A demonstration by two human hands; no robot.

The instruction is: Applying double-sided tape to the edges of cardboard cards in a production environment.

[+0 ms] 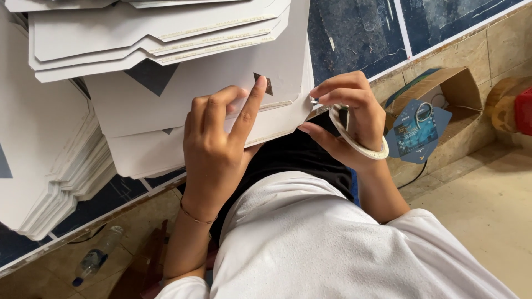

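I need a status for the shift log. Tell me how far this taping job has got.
Looks done: flat white card blanks are stacked at top left, though whether these are finished cannot be told. In hand: the left hand presses down the top blank, while the right hand, with a roll of tape on it, pinches at that blank's edge. Left: more blanks are piled at far left.

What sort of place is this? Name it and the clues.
Probably a small packaging workshop: stacks of flat white die-cut card blanks, a tape roll on the right hand, and the left hand pressing a blank.
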